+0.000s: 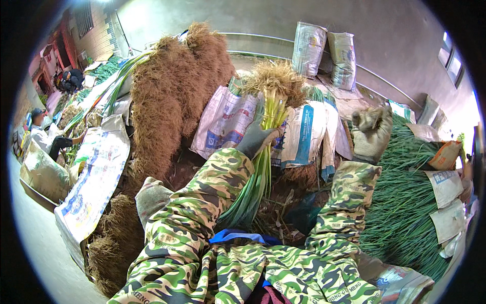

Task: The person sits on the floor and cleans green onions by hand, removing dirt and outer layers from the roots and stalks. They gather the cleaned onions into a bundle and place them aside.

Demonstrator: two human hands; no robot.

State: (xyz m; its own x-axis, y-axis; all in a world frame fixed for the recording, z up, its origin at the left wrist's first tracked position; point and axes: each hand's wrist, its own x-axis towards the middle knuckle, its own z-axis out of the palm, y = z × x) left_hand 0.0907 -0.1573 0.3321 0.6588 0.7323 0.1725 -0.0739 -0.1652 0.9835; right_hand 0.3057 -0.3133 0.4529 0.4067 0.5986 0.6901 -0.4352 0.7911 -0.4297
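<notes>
My left hand [260, 138], in a dark grey glove, grips a bunch of green onions [275, 108] around its stems. The bunch is held roots up: pale, straw-coloured roots fan out above my hand, and long green leaves hang below toward my lap. My right hand [372, 131] is raised to the right in a soiled, light knit glove. Its fingers are curled into a fist, and nothing shows in them. It is apart from the bunch, above the near edge of a large heap of green onion leaves [402, 212].
A tall stack of onions, brown roots outward [167, 98], rises at left. Printed woven sacks [228, 117] lie ahead, and two upright sacks [309, 49] stand by the wall. Another sack [95, 174] drapes at left. A seated person [41, 129] and a bending person [72, 79] are farther left.
</notes>
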